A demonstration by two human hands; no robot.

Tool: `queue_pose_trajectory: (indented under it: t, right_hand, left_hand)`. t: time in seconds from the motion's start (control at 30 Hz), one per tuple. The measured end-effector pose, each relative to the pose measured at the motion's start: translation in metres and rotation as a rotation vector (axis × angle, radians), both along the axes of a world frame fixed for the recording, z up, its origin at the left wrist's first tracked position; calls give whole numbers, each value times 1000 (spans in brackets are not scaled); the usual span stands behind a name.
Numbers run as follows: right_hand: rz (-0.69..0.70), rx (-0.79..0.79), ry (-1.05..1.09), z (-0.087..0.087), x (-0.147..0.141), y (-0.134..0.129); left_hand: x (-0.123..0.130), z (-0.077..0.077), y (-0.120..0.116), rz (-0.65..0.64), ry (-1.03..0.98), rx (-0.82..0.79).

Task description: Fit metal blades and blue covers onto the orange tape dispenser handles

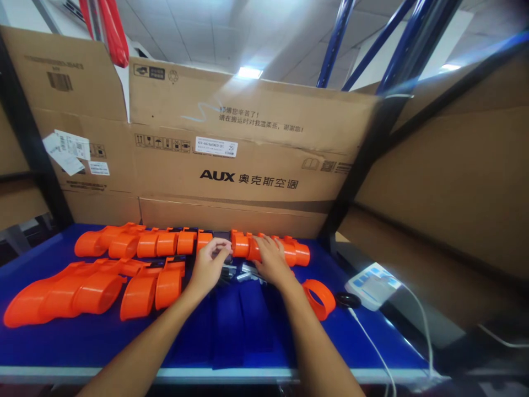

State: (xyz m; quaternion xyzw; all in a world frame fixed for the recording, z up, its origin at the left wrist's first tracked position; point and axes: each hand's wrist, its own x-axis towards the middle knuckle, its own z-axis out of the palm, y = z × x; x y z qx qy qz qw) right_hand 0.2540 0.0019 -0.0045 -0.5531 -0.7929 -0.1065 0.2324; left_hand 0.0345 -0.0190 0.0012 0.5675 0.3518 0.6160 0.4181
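Note:
A row of bright orange plastic rings (167,244) runs along the back of the blue table surface. My left hand (210,263) is at the middle of this row, thumb and fingers pinched together beside an orange ring (239,245); what lies between the fingertips is too small to make out. Just to the right, my right hand (270,258) has its fingers curled over an orange ring (254,251) in the same row. Small silvery metal pieces (248,272) lie between the wrists. Dark blue flat strips (242,325) are laid out below them, between my forearms.
More orange rings (99,292) stand in a front row at left. One separate orange ring (321,299) lies right of my forearm. Beyond it are a black round object (348,300) and a white device (374,285) with cables. Cardboard panels (248,149) wall the back.

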Motion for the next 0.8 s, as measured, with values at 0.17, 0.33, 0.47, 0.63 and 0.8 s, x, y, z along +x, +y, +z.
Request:
queue_pose_trajectory:
  t: [0.17,0.33,0.47,0.63,0.8]
  right_hand:
    - [28,34,22,4,0,-5]
    - [41,45,42,5,2,-8]
    - [43,99,85,8,5,-8]
    - [70,212,195,21,3,-14]
    - [199,252,429,34,-11,-31]
  left_hand:
    - [0,3,-2,9,-30,7]
    - [-1,0,-1,20,-4,14]
    - [-2,-2,1,20,5,15]
    - [-2,-7,5,25,-15,4]
    - [-1,-6,7,13,-135,-30]
